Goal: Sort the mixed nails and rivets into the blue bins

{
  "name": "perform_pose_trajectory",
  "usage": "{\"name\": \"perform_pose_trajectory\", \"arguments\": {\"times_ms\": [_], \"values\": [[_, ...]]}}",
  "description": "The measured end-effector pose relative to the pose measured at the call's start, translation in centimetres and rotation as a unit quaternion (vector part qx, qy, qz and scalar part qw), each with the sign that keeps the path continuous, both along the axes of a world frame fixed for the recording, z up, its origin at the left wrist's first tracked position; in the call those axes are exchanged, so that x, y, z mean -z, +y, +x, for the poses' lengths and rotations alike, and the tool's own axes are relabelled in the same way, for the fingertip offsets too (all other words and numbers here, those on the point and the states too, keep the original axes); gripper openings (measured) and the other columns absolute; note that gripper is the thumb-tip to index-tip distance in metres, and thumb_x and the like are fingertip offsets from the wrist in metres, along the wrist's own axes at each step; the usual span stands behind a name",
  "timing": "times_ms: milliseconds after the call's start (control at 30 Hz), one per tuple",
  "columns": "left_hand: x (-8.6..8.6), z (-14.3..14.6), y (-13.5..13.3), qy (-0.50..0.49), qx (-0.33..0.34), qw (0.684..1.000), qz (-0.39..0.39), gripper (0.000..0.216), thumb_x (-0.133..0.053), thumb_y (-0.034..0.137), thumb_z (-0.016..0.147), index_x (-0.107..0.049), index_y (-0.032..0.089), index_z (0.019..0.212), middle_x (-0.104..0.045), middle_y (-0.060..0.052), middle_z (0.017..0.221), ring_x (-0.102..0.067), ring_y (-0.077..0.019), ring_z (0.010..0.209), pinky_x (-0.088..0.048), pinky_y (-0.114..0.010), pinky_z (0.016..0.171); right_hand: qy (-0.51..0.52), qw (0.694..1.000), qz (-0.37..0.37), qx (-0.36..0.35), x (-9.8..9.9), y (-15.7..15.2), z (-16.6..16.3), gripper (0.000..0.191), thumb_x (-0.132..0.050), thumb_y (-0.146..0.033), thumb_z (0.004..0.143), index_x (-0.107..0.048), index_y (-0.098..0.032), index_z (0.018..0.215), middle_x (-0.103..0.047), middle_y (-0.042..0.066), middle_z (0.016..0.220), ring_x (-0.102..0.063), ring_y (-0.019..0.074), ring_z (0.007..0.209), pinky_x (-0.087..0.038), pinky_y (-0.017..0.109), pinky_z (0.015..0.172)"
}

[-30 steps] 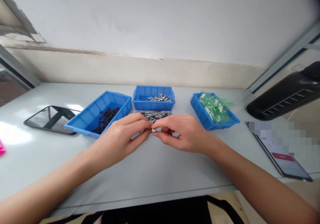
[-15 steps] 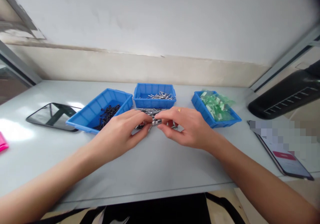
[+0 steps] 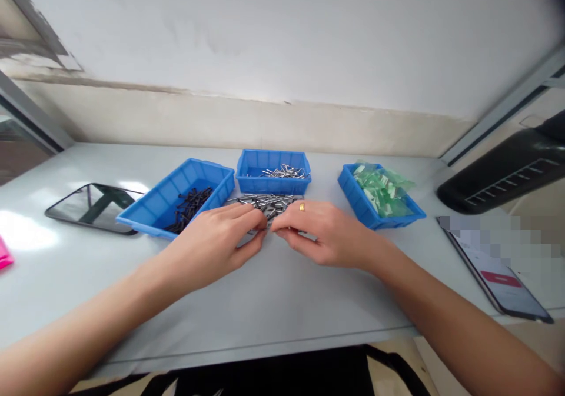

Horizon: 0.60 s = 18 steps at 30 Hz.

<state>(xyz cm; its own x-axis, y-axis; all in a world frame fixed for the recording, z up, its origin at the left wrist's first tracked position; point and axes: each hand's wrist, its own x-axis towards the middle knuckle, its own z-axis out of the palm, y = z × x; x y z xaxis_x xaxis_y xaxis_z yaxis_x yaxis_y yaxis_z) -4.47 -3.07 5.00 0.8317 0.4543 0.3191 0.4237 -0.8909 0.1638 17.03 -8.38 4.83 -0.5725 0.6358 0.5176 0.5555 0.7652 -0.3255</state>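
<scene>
A loose pile of thin metal pieces [image 3: 273, 202], silver and dark, lies on the grey table in front of the middle blue bin. At its near left edge is my left hand [image 3: 233, 228], thumb and fingers pinched together. What it pinches is too small or hidden to name. My right hand [image 3: 322, 228], with a gold ring [image 3: 302, 206], is just to the right, its fingertips also closed together close to the left ones. Anything between its fingers is hidden. Both hands cover the near part of the pile.
A left blue bin [image 3: 150, 205] holds dark screw-like pieces, a middle blue bin [image 3: 251, 183] silver pins, and a right blue bin [image 3: 353, 190] green packets. A mirror [image 3: 79, 208] lies left; a phone [image 3: 489, 266] and black bottle [image 3: 498, 172] are at right.
My right hand has lowered slightly toward me and its fingers have closed more. More of the metal pile shows between and behind my hands.
</scene>
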Motion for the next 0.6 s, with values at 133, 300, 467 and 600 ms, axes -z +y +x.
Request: {"name": "perform_pose_trajectory", "arguments": {"times_ms": [133, 300, 467, 600], "values": [[0.1, -0.2, 0.0, -0.001, -0.026, 1.000, -0.014, 0.017, -0.045, 0.027, 0.092, -0.058, 0.020, 0.085, -0.062, 0.000, 0.079, -0.061, -0.0160, 0.075, -0.043, -0.026, 0.064, 0.034, 0.996, -0.078, -0.010, -0.5, -0.2, 0.0, 0.012, -0.055, -0.013, 0.088, -0.063, -0.019, 0.095, -0.069, -0.001, 0.088, -0.061, 0.0095, 0.078, -0.047, 0.021, 0.075], [0.1, -0.3, 0.1, -0.032, -0.071, 0.996, -0.038, 0.031, -0.047, 0.036, 0.093, -0.053, 0.020, 0.119, -0.065, -0.004, 0.101, -0.063, -0.0195, 0.091, -0.048, -0.029, 0.074, 0.124, 0.981, -0.115, 0.099, -1.0, 0.4, 0.9, 0.010, -0.054, -0.021, 0.090, -0.065, -0.021, 0.091, -0.068, -0.002, 0.085, -0.062, 0.0094, 0.074, -0.048, 0.020, 0.066], [0.2, -0.1, 0.0, 0.045, -0.035, 0.998, -0.029, 0.023, -0.044, 0.033, 0.094, -0.062, 0.021, 0.102, -0.064, -0.002, 0.093, -0.064, -0.0208, 0.088, -0.049, -0.032, 0.073, 0.159, 0.956, -0.130, 0.209, 0.0, 2.0, 2.4, 0.042, -0.055, -0.030, 0.089, -0.051, -0.022, 0.131, -0.059, 0.007, 0.130, -0.063, 0.0164, 0.097, -0.054, 0.027, 0.072], [0.7, 0.0, -0.1, 0.110, -0.008, 0.994, -0.017, 0.021, -0.046, 0.029, 0.094, -0.063, 0.020, 0.100, -0.063, -0.003, 0.090, -0.063, -0.0209, 0.084, -0.049, -0.035, 0.074, 0.130, 0.955, -0.134, 0.232, 0.7, 2.5, 2.7, 0.060, -0.056, -0.029, 0.088, -0.035, -0.022, 0.144, -0.061, 0.008, 0.126, -0.065, 0.0158, 0.089, -0.054, 0.030, 0.075]]}}
